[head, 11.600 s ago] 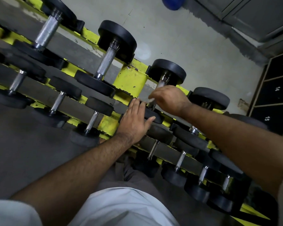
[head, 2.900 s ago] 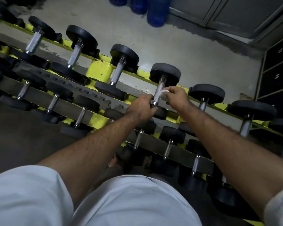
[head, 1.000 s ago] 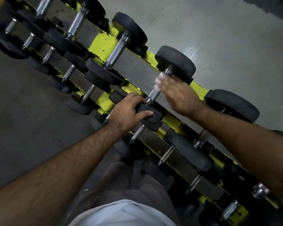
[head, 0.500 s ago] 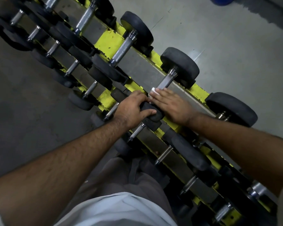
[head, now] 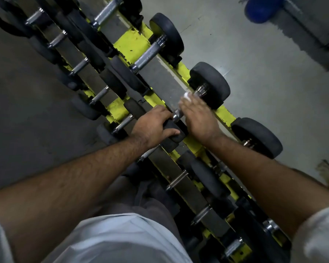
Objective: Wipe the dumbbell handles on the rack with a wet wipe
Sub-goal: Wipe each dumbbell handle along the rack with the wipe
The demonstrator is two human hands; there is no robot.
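At frame centre, your left hand (head: 156,126) grips the near black head (head: 176,132) of a dumbbell on the yellow rack (head: 130,44). Your right hand (head: 199,116) curls over its chrome handle (head: 177,115), a white wet wipe (head: 187,95) showing at your fingertips.

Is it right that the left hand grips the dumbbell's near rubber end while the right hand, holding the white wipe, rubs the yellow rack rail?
Not quite. In the head view the right hand presses the white wipe along the dumbbell's metal handle, not the yellow rack rail. The left hand does grip the near rubber end.
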